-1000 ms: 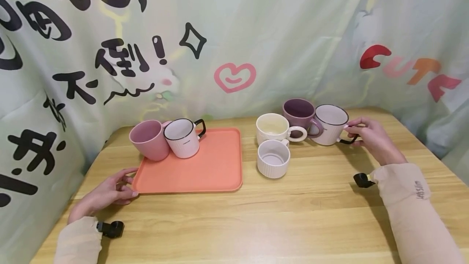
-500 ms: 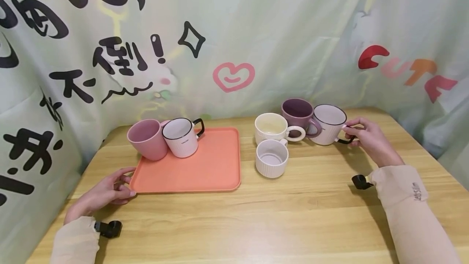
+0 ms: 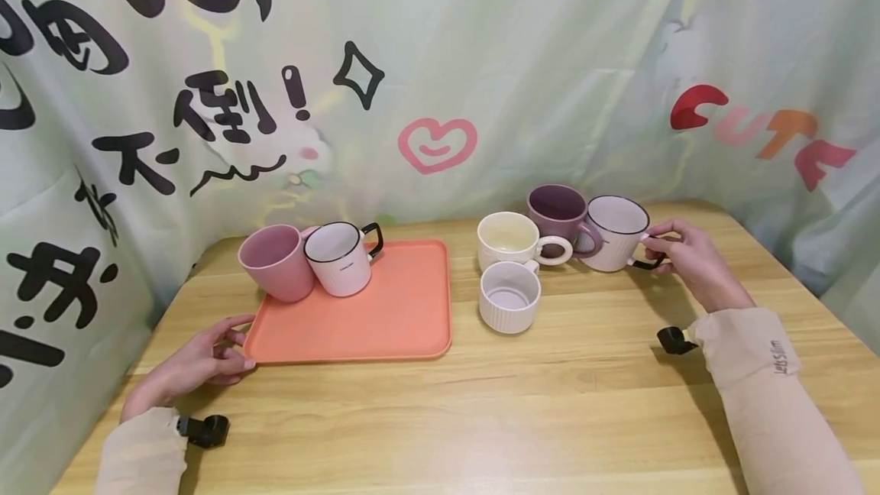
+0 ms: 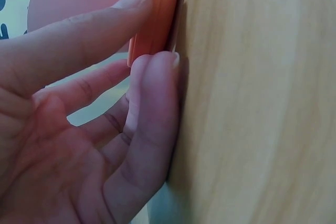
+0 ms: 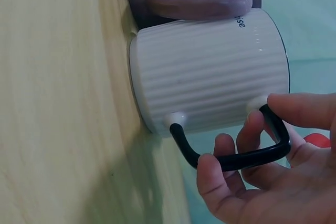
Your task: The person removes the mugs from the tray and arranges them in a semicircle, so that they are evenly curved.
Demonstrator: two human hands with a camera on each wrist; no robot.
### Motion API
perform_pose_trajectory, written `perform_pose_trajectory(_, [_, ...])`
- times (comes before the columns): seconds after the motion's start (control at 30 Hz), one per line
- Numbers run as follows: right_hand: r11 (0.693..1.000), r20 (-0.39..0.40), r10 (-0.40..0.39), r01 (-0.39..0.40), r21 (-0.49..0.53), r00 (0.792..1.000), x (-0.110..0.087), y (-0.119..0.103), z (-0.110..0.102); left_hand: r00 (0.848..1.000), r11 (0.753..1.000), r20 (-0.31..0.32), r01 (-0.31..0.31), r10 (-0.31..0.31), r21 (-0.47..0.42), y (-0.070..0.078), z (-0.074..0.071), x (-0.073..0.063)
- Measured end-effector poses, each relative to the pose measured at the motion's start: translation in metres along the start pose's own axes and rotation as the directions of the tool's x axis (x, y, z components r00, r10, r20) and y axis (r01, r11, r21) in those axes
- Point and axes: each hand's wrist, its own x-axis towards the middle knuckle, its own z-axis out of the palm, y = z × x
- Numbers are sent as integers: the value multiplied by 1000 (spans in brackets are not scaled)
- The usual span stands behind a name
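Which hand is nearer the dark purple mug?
Right. The right hand holds the white mug beside the dark purple mug; the left hand is farther off, at the near-left corner of the orange tray.

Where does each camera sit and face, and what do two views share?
Head: worn there, facing forward and down at the table; shows left hand, right hand, sleeves.
Left wrist: worn there, facing the orange tray; shows the left hand.
Right wrist: worn there, facing the gripped white mug; shows the right hand.
Head and right wrist share: that white mug, the purple mug.
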Motion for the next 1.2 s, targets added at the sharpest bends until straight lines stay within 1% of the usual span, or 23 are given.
perform_pose_trajectory(0.03, [1000,-4,1,-1,5,1000,0,1,0,1000,1000,2,-7,7,0,0,0,0])
perform_pose_trajectory(0.13, [1000,-26,-6,6,-3,1000,1,3,0,1000,1000,1,-4,4,-3,1,0,0])
perform_pose_trajectory(0.3, [1000,-97,-20,19,-8,995,2,5,3,1000,1000,5,-6,6,-3,1,1,0])
perform_pose_trajectory(0.37, [1000,-121,-21,22,5,992,3,5,4,1000,1000,7,-11,12,-5,0,2,0])
perform_pose_trajectory(0.53, [999,-158,-26,29,21,987,4,5,5,1000,1000,7,-13,13,-14,-1,2,1])
perform_pose_trajectory(0.7, [999,-197,-28,31,16,980,5,5,10,1000,1000,1,-8,8,-4,-1,1,1])
perform_pose_trajectory(0.9, [999,-223,-37,36,-6,974,6,4,17,1000,1000,-2,19,-19,-3,1,0,-2])
perform_pose_trajectory(1.07, [999,-246,-34,28,-27,969,7,4,19,1000,1000,3,10,-10,-12,2,0,-1])
perform_pose_trajectory(1.13, [1000,-251,-28,25,-16,968,7,4,20,1000,1000,6,3,-3,-10,2,0,-1])
perform_pose_trajectory(1.2, [1000,-251,-25,25,-4,968,8,3,20,1000,1000,1,8,-8,-10,2,0,0])
